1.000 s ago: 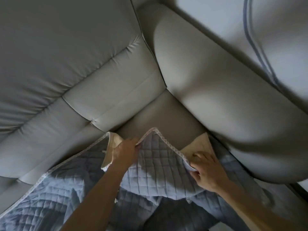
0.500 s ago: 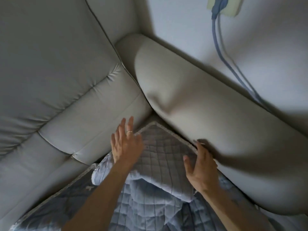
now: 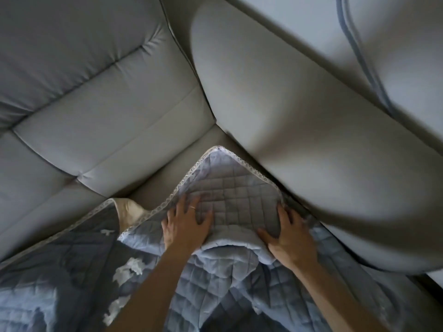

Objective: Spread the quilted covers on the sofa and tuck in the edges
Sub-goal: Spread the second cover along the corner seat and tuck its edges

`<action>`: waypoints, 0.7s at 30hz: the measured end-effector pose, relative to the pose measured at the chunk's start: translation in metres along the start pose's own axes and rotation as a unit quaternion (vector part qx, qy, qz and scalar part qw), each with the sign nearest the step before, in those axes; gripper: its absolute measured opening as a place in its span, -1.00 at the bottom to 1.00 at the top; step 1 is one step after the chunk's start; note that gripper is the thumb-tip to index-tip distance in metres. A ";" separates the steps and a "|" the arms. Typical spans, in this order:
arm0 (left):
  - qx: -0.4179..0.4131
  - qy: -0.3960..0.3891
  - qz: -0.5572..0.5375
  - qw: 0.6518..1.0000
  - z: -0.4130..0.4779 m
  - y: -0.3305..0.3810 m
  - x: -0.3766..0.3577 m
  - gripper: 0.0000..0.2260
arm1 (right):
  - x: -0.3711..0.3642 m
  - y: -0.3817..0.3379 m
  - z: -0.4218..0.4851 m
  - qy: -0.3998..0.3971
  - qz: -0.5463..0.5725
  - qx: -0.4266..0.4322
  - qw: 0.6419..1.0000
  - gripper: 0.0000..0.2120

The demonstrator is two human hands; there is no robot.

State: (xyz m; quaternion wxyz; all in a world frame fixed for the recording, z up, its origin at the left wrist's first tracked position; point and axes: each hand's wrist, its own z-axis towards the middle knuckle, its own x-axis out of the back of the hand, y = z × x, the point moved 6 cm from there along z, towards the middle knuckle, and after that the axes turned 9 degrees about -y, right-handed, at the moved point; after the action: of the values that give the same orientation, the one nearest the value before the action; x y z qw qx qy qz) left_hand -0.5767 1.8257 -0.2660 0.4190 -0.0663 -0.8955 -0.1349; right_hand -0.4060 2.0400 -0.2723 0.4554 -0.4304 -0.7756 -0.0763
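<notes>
A blue-grey quilted cover with a lace trim lies on the grey sofa's seat, its corner pointing into the angle between backrest and armrest. My left hand lies flat on the cover with fingers spread, a ring on one finger. My right hand presses flat on the cover's right edge, close against the armrest. Behind both hands the cover bunches into a raised fold. A cream underside shows where the left edge is turned over.
The sofa backrest fills the upper left. A light wall with a blue cable runs behind the armrest. A strip of bare seat shows between the cover's corner and the backrest.
Both hands let go of the cover's edge and now lie flat on it. The corner was pushed toward the sofa angle and now sits a little back from it.
</notes>
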 end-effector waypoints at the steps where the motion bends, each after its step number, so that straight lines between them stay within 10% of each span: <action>1: 0.002 0.039 -0.041 0.998 -0.003 -0.006 0.008 -0.43 | 0.003 -0.003 0.000 0.002 -0.037 -0.004 0.999 -0.20; 9: -0.079 0.299 -0.029 0.951 -0.065 -0.049 0.053 -0.55 | 0.059 -0.074 -0.012 0.166 0.090 0.098 0.977 -0.75; 14: -0.192 0.137 0.028 0.971 -0.098 -0.005 0.029 -0.41 | 0.110 -0.124 0.013 0.206 0.223 0.118 0.945 -0.47; 18: -0.088 -0.155 0.028 0.984 -0.107 0.005 -0.033 0.01 | 0.088 -0.118 -0.034 0.227 0.179 0.115 0.950 -0.38; 21: -0.097 -0.151 0.005 0.984 -0.108 0.004 -0.059 -0.12 | 0.051 -0.096 -0.069 0.141 0.177 0.120 0.967 -0.14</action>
State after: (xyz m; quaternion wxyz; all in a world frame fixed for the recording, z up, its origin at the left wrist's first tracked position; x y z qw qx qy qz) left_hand -0.4590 1.7971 -0.2442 0.2715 -0.1310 -0.9306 -0.2079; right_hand -0.4433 1.9760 -0.1673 0.6150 -0.4877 -0.6184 0.0392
